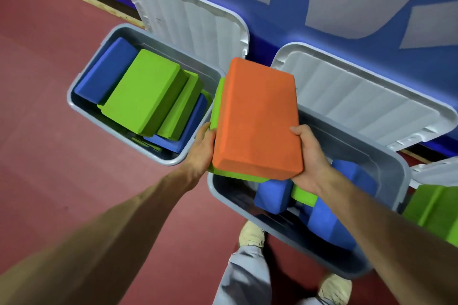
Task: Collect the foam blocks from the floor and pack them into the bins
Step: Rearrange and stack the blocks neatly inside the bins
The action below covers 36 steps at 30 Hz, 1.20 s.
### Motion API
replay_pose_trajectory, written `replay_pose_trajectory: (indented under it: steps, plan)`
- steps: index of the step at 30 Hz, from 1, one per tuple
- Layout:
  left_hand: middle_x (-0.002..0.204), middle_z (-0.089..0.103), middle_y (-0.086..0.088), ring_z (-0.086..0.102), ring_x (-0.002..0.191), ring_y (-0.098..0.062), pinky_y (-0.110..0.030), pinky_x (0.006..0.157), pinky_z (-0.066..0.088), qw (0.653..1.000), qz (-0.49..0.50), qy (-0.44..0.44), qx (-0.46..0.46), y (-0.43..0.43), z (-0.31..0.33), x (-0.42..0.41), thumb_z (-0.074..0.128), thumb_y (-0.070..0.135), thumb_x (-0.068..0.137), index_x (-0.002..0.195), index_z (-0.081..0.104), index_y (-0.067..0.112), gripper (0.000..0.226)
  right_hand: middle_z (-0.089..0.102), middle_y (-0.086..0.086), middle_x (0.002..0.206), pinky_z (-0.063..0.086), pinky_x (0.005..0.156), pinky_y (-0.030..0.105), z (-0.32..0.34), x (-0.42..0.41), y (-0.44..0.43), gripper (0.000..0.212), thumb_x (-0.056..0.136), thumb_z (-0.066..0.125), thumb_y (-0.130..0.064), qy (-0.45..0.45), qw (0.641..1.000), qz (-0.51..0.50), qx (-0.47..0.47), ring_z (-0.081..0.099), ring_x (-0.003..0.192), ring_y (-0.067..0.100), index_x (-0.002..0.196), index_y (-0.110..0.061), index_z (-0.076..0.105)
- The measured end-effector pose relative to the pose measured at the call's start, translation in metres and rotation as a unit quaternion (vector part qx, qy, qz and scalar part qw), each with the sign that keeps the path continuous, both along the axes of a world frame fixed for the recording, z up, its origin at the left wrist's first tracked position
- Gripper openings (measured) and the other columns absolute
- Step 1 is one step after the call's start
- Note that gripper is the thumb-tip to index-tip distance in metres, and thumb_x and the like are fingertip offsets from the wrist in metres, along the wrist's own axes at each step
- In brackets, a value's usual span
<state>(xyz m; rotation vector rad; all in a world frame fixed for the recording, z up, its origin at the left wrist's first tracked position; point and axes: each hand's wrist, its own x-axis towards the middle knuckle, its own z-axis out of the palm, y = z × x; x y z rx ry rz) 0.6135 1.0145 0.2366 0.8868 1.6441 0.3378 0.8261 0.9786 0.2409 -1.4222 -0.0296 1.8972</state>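
Standing at the wall, two bins open.

- Carried load: orange rectangular foam block stacked flat on a green foam block. Only the green one's left side and near edge peek out.
- Position: the stack is in the air, over the gap between the bins and the left end of the right-hand grey plastic bin. It is not yet inside.
- Long axis: runs away from the person toward the wall, roughly crosswise to that bin's long side.
- Right hand: grips the near right corner, thumb on the orange top face, fingers curled under. It is already above the bin opening.
- Left hand: clamps the near left side, thumb against the edge, fingers hidden beneath. It sits by the corner of the left-hand grey plastic bin.
- Key relation: free bin space lies below and to the right of the stack, on the right hand's side. Lowering probably means a shift that way, perhaps a turn to match the bin.
- Look of the block: matte, fine-grained foam with bevelled edges, broad face up, no dents seen.
- Right bin contents: loose blue foam blocks and a green slab, jumbled and uneven to land on.
- Left bin contents: large green blocks over blue ones, looking nearly full.
- White ribbed lids lean open against the blue wall
- More green foam lies at far right, beyond the bin
- Red floor underfoot
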Motion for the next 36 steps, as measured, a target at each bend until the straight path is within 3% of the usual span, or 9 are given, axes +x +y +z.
replay_pose_trajectory:
  steps: [5, 10, 14, 16, 19, 23, 30, 33, 36]
  plan:
    - [0.118, 0.049, -0.002, 0.053, 0.104, -0.025, -0.053, 0.096, 0.046, 0.998, 0.026, 0.053, -0.032, 0.035, -0.015, -0.017, 0.035, 0.065, 0.089, 0.089, 0.057, 0.031, 0.04, 0.074, 0.001, 0.099, 0.052, 0.079, 0.035, -0.019, -0.019, 0.039, 0.028, 0.089, 0.052, -0.043, -0.039, 0.999, 0.022, 0.026, 0.069, 0.085, 0.017, 0.105, -0.024, 0.066]
    - [0.058, 0.055, 0.007, 0.045, 0.059, -0.016, -0.04, 0.07, 0.043, 0.988, 0.133, -0.063, -0.043, 0.062, -0.03, -0.022, 0.051, 0.044, 0.092, 0.064, 0.059, 0.024, 0.035, 0.072, -0.004, 0.108, 0.053, 0.081, 0.033, -0.052, -0.029, 0.081, 0.032, 0.089, 0.054, -0.032, -0.102, 0.988, 0.046, 0.111, 0.068, 0.095, 0.014, 0.12, -0.028, 0.062]
    - [0.079, 0.054, 0.019, 0.05, 0.057, -0.009, -0.025, 0.062, 0.044, 0.962, 0.246, -0.093, -0.077, 0.053, -0.049, -0.019, 0.05, 0.042, 0.094, 0.098, 0.069, 0.027, 0.025, 0.067, -0.016, 0.116, 0.055, 0.081, 0.037, -0.077, -0.036, 0.08, 0.044, 0.084, 0.061, -0.037, -0.204, 0.961, 0.108, 0.153, 0.063, 0.107, 0.011, 0.124, -0.053, 0.054]
    - [0.067, 0.058, 0.011, 0.052, 0.056, -0.008, -0.027, 0.065, 0.047, 0.951, 0.287, -0.093, -0.068, 0.042, -0.055, -0.016, 0.041, 0.038, 0.099, 0.082, 0.06, 0.026, 0.028, 0.065, -0.02, 0.117, 0.055, 0.086, 0.039, -0.083, -0.038, 0.069, 0.042, 0.083, 0.066, -0.044, -0.231, 0.953, 0.123, 0.153, 0.062, 0.109, 0.006, 0.119, -0.06, 0.053]
    - [0.042, 0.051, 0.006, 0.048, 0.036, -0.005, -0.016, 0.044, 0.046, 0.933, 0.342, -0.097, -0.053, 0.028, -0.05, -0.003, 0.03, 0.021, 0.103, 0.071, 0.047, 0.018, 0.036, 0.062, -0.013, 0.126, 0.053, 0.093, 0.044, -0.085, -0.033, 0.061, 0.06, 0.079, 0.067, -0.056, -0.238, 0.955, 0.122, 0.131, 0.061, 0.112, 0.008, 0.135, -0.046, 0.047]
    - [0.075, 0.06, 0.005, 0.061, 0.058, -0.01, -0.018, 0.046, 0.049, 0.918, 0.391, -0.025, -0.068, -0.002, -0.049, 0.004, 0.039, 0.015, 0.095, 0.096, 0.061, 0.018, 0.022, 0.052, -0.007, 0.136, 0.048, 0.09, 0.035, -0.074, -0.009, 0.052, 0.057, 0.091, 0.057, -0.047, -0.278, 0.947, 0.132, 0.088, 0.054, 0.12, 0.015, 0.143, -0.031, 0.041]
    - [0.071, 0.059, -0.004, 0.056, 0.066, -0.022, -0.027, 0.06, 0.041, 0.987, 0.077, 0.056, -0.128, -0.055, -0.066, 0.05, 0.055, 0.024, 0.082, 0.089, 0.06, 0.006, 0.02, 0.057, 0.0, 0.103, 0.044, 0.093, 0.036, -0.07, 0.068, -0.006, 0.053, 0.09, 0.062, -0.031, -0.432, 0.879, 0.199, 0.032, 0.053, 0.094, 0.015, 0.138, -0.016, 0.046]
    - [0.11, 0.066, -0.009, 0.064, 0.083, -0.019, -0.026, 0.068, 0.048, 0.987, -0.042, 0.074, -0.14, -0.073, -0.07, 0.086, 0.061, 0.027, 0.087, 0.128, 0.05, 0.003, 0.049, 0.055, 0.009, 0.121, 0.043, 0.098, 0.037, -0.074, 0.096, -0.052, 0.065, 0.084, 0.069, -0.028, -0.472, 0.862, 0.18, -0.04, 0.055, 0.108, 0.025, 0.14, -0.01, 0.041]
    - [0.146, 0.036, -0.014, 0.048, 0.123, -0.029, -0.039, 0.102, 0.042, 0.976, -0.124, 0.13, -0.122, -0.09, -0.08, 0.115, 0.071, 0.031, 0.083, 0.146, 0.027, 0.008, 0.081, 0.044, 0.02, 0.139, 0.038, 0.105, 0.039, -0.078, 0.111, -0.1, 0.073, 0.082, 0.071, -0.026, -0.499, 0.842, 0.171, -0.114, 0.045, 0.126, 0.034, 0.143, -0.006, 0.036]
